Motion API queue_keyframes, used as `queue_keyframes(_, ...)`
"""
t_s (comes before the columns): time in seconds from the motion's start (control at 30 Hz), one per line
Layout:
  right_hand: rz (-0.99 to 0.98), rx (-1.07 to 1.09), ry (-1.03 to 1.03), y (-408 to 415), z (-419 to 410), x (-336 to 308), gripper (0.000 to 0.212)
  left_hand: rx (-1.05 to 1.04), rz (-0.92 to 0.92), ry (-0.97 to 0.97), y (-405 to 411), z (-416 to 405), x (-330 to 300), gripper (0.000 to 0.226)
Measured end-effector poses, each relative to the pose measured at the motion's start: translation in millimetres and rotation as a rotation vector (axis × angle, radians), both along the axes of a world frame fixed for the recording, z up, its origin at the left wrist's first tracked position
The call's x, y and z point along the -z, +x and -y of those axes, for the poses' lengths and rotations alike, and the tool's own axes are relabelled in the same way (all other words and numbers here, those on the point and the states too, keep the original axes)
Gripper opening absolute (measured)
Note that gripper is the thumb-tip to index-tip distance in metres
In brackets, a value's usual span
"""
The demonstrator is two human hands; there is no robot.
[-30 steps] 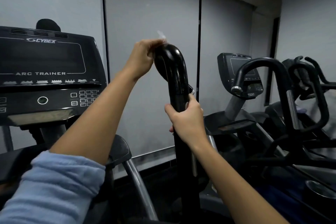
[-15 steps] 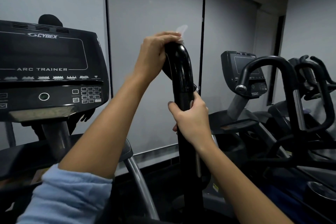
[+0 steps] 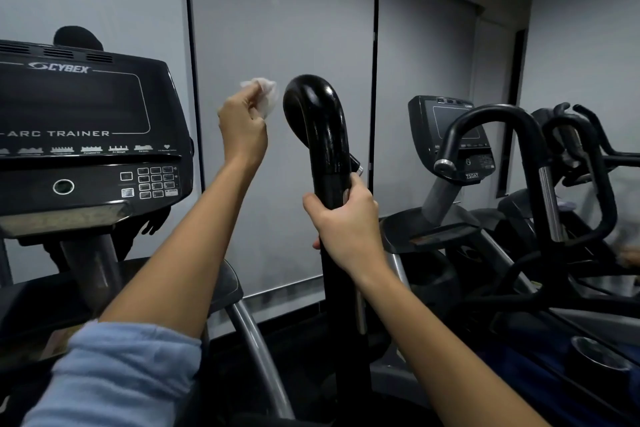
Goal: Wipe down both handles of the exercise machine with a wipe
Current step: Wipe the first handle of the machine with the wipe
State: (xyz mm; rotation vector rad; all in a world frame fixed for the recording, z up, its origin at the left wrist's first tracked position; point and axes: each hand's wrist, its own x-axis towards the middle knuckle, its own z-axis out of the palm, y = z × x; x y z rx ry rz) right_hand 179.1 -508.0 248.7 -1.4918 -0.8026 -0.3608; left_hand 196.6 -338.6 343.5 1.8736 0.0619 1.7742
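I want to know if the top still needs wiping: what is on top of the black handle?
Nothing rests on the handle; its curved top is bare. The left hand holds the wipe just beside it, apart.

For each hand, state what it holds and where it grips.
Left hand pinches a crumpled wipe by its lower edge. Right hand grips the black handle on its upright shaft.

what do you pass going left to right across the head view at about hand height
black Cybex Arc Trainer console → left hand pinching a crumpled white wipe → glossy black curved handle, gripped lower by the right hand → smaller black console of the next machine
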Motion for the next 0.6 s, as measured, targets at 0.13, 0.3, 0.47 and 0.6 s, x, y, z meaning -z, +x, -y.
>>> queue_keyframes(0.13, -0.001, -0.011, -0.003, 0, 0, 1, 0.018, 0.056, -0.013, 0.225, 2, 17, -10, 0.041)
queue_keyframes(0.3, 0.005, 0.002, 0.008, 2, 0, 1, 0.018, 0.081, -0.029, 0.203, 17, 10, -5, 0.055)
queue_keyframes(0.47, 0.022, 0.008, 0.013, 3, -1, 1, 0.018, 0.11, -0.055, 0.151, 27, 5, 4, 0.045)
queue_keyframes(0.6, 0.034, 0.015, 0.023, 4, -2, 2, 0.02, 0.211, -0.259, 0.082, 28, -7, 22, 0.031)
